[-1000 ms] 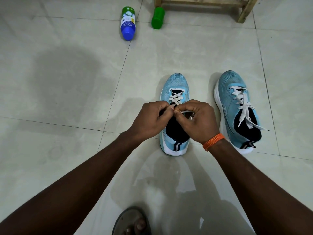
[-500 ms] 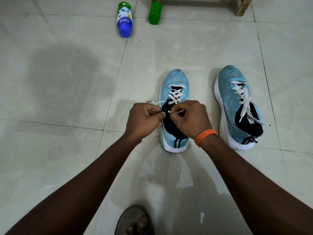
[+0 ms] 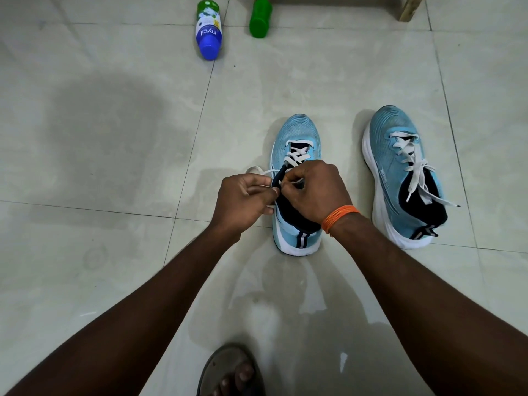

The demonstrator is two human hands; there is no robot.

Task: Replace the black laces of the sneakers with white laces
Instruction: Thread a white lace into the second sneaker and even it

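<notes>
right hand (image 3: 314, 192): fingers curled, pinching the white lace (image 3: 297, 158) at the upper eyelets, right over the tongue of the middle sneaker (image 3: 297, 128)
left hand (image 3: 243, 199): thumb and forefinger clamped on the same lace's free run, just off the shoe's left flank; the two hands nearly touch
slack loop (image 3: 255, 169): bows out left of the shoe, beyond the left hand
key relation: the eyelet row sits directly under the right fingertips; shoe's long axis runs away from the person, toe far, heel near. Right hand is nearer the eyelets, left hand looks like the feeder
progress (my read): toe-side crossings are white, collar end open, so lacing likely proceeds toward the heel; no black lace in view
second sneaker (image 3: 400, 172): to the right, well apart, toe away; loose lace (image 3: 414, 167) threaded, ends untied across the collar
room: bare floor tile (image 3: 114, 138) to the left, free for pulling slack; open gap between the shoes
far clutter: blue-capped bottle (image 3: 209, 30), green bottle (image 3: 260, 18), wooden leg (image 3: 409, 8), all well beyond the toes
near edge: sandalled foot (image 3: 228, 370)
risk: the tip may snag at the eyelet
</notes>
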